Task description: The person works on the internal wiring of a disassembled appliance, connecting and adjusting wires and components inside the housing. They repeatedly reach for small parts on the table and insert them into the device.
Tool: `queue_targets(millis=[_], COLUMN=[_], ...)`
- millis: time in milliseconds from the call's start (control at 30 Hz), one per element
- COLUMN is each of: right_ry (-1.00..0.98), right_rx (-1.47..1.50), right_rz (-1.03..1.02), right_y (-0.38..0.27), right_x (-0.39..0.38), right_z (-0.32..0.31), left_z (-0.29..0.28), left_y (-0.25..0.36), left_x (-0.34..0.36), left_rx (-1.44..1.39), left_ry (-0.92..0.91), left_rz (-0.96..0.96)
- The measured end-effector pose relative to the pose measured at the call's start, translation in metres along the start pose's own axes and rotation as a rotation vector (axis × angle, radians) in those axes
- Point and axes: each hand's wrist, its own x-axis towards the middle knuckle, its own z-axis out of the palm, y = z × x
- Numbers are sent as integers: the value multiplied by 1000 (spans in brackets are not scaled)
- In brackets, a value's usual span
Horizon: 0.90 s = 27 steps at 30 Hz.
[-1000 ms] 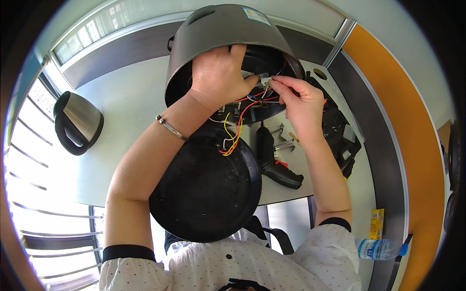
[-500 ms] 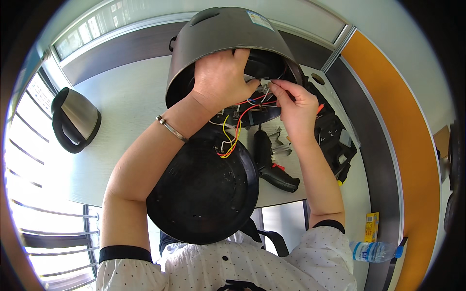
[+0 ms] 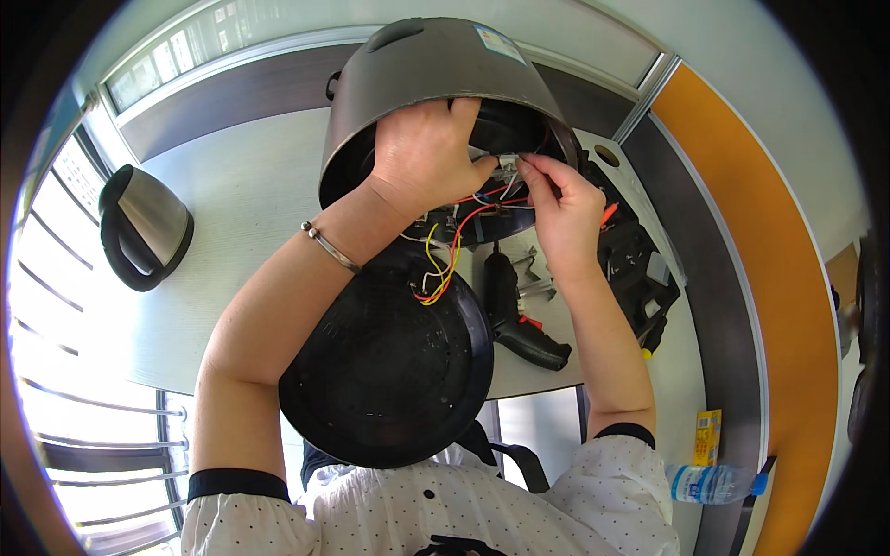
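Left hand (image 3: 426,153) grips the rim of the upturned grey cooker body (image 3: 436,74). Right hand (image 3: 561,199) pinches a small white connector (image 3: 508,164) among coloured wires (image 3: 454,236); black base plate (image 3: 387,371) lies near.

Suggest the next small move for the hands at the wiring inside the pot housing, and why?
Probably steady the housing with the left hand and work the small white connector with the right hand. Both sets of fingertips already meet at it, and the red and yellow wires hang slack to the black base.
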Motion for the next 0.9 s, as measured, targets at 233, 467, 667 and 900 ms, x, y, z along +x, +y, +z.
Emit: queue_targets(millis=[233, 467, 667, 900], right_ry=[-16, 36, 65, 74], right_rx=[-95, -220, -261, -207], right_rz=[-63, -246, -307, -329], right_y=[-1, -1, -1, 5], right_x=[0, -3, -7, -15], right_z=[-1, 3, 6, 11], left_z=[0, -1, 1, 1], left_y=[1, 1, 1, 2], left_x=[0, 0, 0, 1], left_rx=[-27, -16, -14, -26], left_ry=[-26, 4, 31, 20], left_rz=[-18, -4, 3, -6])
